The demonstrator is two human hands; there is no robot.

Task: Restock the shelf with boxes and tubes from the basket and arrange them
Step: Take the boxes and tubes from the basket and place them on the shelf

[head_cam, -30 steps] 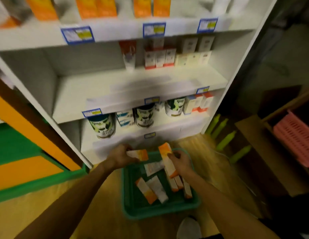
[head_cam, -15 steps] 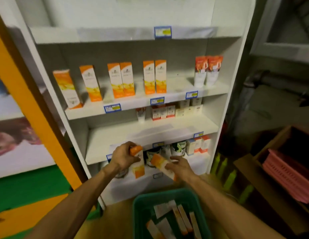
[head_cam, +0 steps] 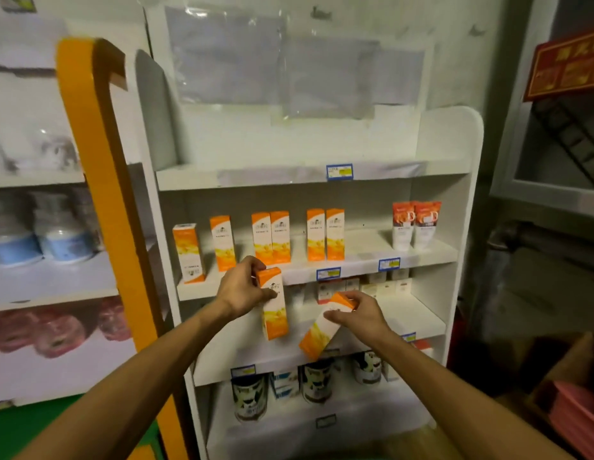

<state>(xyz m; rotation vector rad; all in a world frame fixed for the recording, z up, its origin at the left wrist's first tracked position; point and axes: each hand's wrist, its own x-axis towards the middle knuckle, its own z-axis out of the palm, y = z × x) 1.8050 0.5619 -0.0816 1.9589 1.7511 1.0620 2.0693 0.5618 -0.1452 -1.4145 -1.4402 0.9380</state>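
My left hand (head_cam: 243, 287) grips an upright orange-and-white box (head_cam: 274, 310) by its top, just below the front edge of the white shelf (head_cam: 355, 260). My right hand (head_cam: 362, 315) holds a second orange-and-white box (head_cam: 320, 332) tilted, its upper end between thumb and fingers. On that shelf stand several matching orange boxes (head_cam: 271, 237) in a row, and two orange-and-white tubes (head_cam: 416, 224) at the right end. The basket is out of view.
Small boxes (head_cam: 335, 288) sit at the back of the shelf level below. Dark tins (head_cam: 317, 380) and small cartons line the level under that. An orange post (head_cam: 106, 210) stands left of the unit. A pink crate (head_cam: 577, 416) lies at lower right.
Both hands have risen from the green basket with a box each, up to the level of the orange-box shelf. The view has tilted up and the basket has dropped out of sight.
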